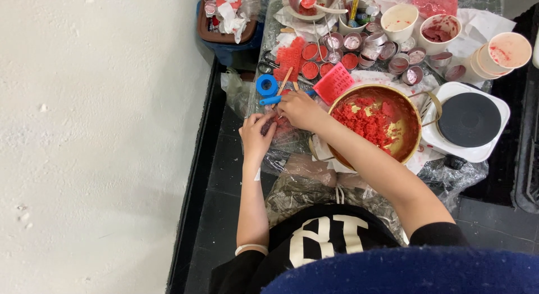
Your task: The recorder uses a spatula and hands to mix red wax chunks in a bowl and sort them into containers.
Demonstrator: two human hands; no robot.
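A small clump of red wax-like material (280,125) sits left of centre in the frame, on the plastic-covered table (292,184), right between both hands. The left hand (256,134) curls its fingers in against the clump from the lower left, the forearm running straight down the frame toward a pale wristband (251,249). The right hand (300,110) lies palm down over the clump's upper right side, fingers bent and pressing on it; how firmly either hand pinches it cannot be made out. The right forearm slants down to the right, crossing the rim of a brass-coloured bowl (414,138) filled with red crumbled material. Just above the hands lie a blue-handled tool (270,99), a blue tape roll (266,85) and a pink mould (333,83). Small round tins (310,70) with red filling cluster higher up. An electric hotplate (469,120) stands at right.
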